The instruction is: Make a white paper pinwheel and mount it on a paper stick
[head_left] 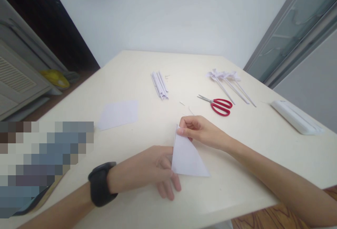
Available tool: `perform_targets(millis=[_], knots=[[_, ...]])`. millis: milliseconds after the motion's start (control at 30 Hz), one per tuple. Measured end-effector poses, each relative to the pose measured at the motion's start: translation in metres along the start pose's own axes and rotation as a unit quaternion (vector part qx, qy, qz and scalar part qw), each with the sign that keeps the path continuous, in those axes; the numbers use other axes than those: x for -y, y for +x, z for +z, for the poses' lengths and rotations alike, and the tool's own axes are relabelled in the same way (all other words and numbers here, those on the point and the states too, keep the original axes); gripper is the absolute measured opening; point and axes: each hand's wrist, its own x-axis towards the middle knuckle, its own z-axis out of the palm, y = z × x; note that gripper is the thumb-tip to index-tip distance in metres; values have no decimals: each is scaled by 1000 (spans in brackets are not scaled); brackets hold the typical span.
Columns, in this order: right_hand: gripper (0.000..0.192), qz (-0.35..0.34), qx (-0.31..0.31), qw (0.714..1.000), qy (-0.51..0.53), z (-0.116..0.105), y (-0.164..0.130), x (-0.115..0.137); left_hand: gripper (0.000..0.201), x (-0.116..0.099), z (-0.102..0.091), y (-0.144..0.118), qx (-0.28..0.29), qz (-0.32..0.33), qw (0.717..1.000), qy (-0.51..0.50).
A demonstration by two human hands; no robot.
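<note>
A white sheet of paper (187, 158), folded into a triangle, is between my hands above the near part of the table. The thumb and fingers of my right hand (193, 127) pinch its top corner. My left hand (164, 169), with a black watch on the wrist, grips its lower left edge, thumb in front and some fingers behind the paper. Beyond my right hand lie red-handled scissors (219, 105), blades slightly apart and pointing left. A flat white paper sheet (118, 114) rests on the table to the left.
Several rolled paper sticks (159, 85) lie together near the table's middle. Paper pinwheels (223, 76) on sticks are at the back right. A white plastic-looking packet (296, 116) sits at the right edge. Small paper scraps (182, 103) are scattered nearby. A wall (168, 14) stands behind the table.
</note>
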Motion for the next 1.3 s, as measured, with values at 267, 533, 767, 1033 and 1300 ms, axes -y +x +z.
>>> perform_targets(millis=[267, 533, 767, 1033, 1300], knots=[[17, -26, -27, 999, 5, -3, -3, 3, 24, -4, 0, -1, 12, -9, 1000, 5], [26, -2, 38, 999, -29, -4, -1, 1, 23, -2, -15, -2, -68, 26, 997, 6], [33, -18, 12, 996, -89, -3, -2, 2, 21, -2, -18, -3, -89, 34, 995, 22], [38, 3, 0, 984, -180, -6, -1, -4, 34, -11, -28, -6, -151, 41, 987, 33], [39, 33, 14, 987, -157, -7, 1, -3, 26, -18, -29, -10, -187, 44, 981, 36]])
